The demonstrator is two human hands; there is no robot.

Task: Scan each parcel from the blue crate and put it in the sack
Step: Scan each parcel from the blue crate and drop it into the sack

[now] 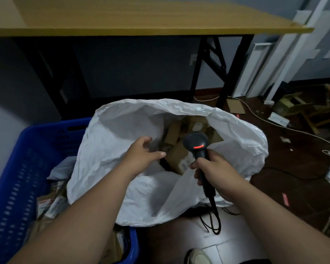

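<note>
I log both forearms reaching forward and down over the white sack (179, 168), whose mouth stands wide on the floor in front of the desk (141, 20).

Left hand (141, 155): palm down over the near-left side of the sack's mouth, fingers loosely spread, thumb pointing right. Its grip is released; it holds nothing I can see.

Right hand (213, 168): its grip is clenched around the handle of the black scanner (196, 144), whose head points away into the sack's mouth, a red light glowing on its back. The scanner's cable (213, 216) hangs from the handle and loops on the floor.

Parcels: brown boxes (176, 155) lie inside the sack, under the scanner's head. More parcels (51, 202) lie in the blue crate (17, 178), just left of the sack and touching it.

A shoe (197, 257) shows at the lower edge.
</note>
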